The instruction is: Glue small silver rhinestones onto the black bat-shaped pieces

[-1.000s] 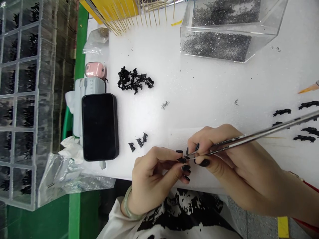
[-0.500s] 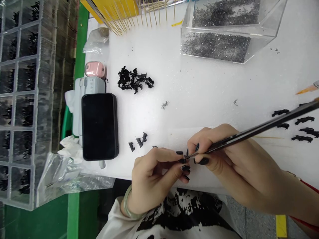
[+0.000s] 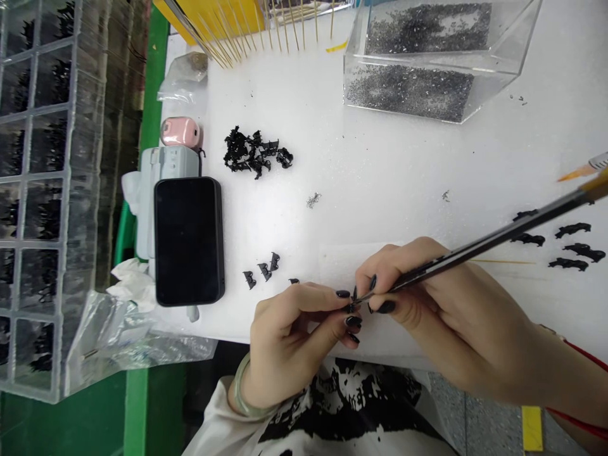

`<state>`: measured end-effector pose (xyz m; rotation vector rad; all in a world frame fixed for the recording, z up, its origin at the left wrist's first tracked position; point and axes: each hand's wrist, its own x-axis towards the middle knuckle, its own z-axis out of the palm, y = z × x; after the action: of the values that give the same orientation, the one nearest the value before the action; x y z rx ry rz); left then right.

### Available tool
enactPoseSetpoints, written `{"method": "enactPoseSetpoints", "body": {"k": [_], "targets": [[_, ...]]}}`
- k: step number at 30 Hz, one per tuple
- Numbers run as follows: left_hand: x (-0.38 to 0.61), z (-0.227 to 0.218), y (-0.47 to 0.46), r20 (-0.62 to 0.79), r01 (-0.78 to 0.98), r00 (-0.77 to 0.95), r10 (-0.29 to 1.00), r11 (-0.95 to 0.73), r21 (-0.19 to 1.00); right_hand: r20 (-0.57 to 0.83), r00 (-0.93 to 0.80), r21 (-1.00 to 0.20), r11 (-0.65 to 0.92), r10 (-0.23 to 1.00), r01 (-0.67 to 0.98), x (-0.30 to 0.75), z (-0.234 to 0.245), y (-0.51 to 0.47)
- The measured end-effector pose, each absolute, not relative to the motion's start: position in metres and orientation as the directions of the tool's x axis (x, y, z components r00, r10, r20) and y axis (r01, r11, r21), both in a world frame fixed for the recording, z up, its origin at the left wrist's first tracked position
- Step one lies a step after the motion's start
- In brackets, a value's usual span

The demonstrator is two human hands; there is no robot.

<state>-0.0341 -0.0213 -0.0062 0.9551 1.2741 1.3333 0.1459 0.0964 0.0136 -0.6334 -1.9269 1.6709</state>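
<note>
My left hand point(image 3: 297, 339) is closed near the table's front edge, pinching a small black piece point(image 3: 352, 308) between thumb and index fingertips. Most of that piece is hidden by the fingers. My right hand point(image 3: 427, 304) grips a long, slim black-handled tool point(image 3: 494, 233) like a pen. Its narrow tip meets the piece at the left fingertips; the exact kind of tip is too small to make out. Left of my hands lie several small black bat-shaped pieces point(image 3: 265, 272). Farther back is a heap of similar black pieces point(image 3: 251, 152).
A clear tray point(image 3: 408, 57) of tiny dark bits stands at the back. Left are a black phone-like device point(image 3: 189, 240), a pink case point(image 3: 181, 132) and a compartment box point(image 3: 33, 174). Thin wooden sticks point(image 3: 270, 25) project at the back. More black pieces point(image 3: 572, 247) and an orange-tipped tool point(image 3: 586, 168) lie right.
Both hands stay together with almost the same grip. The right hand's tool has tilted very slightly. The whole view has shifted a little to the left.
</note>
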Motion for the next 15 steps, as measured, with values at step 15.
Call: {"method": "enactPoseSetpoints", "body": {"k": [15], "targets": [[-0.0327, -0.0035, -0.0173, -0.161, -0.094, -0.190, 0.969, 0.145, 0.985, -0.060, -0.664, -0.998, -0.053, 0.745, 0.032, 0.1476, 0.0136, 0.0984]]}}
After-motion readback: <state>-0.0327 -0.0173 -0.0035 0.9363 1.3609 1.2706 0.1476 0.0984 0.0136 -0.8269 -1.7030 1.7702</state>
